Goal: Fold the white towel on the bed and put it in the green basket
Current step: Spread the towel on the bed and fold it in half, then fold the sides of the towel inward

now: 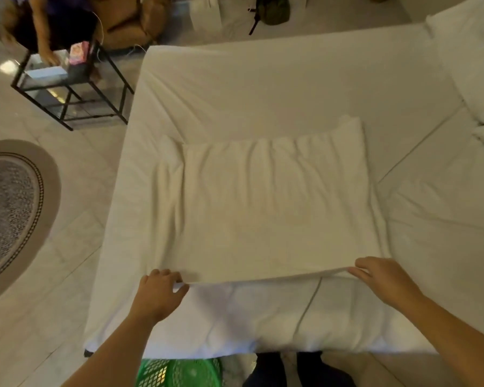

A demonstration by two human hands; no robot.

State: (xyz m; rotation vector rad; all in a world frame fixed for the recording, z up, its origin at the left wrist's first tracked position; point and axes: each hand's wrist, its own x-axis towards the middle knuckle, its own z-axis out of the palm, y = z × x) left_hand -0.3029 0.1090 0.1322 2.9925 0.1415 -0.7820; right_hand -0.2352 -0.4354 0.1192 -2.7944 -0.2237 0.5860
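Note:
The white towel [271,208] lies spread on the bed [263,79], doubled over with a wrinkled far edge and a lower layer showing at its left side. My left hand [158,293] pinches the towel's near left corner. My right hand [383,277] grips the near right corner, and the near edge is lifted slightly off the sheet. The green basket [179,372] stands on the floor at the foot of the bed, just below my left forearm, only its rim and mesh wall showing.
White pillows [475,65] lie at the bed's right. A black-framed glass side table [67,88] stands at the far left, with a seated person's hand on it. A round rug [11,210] covers the floor at left. A dark backpack [271,9] sits beyond the bed.

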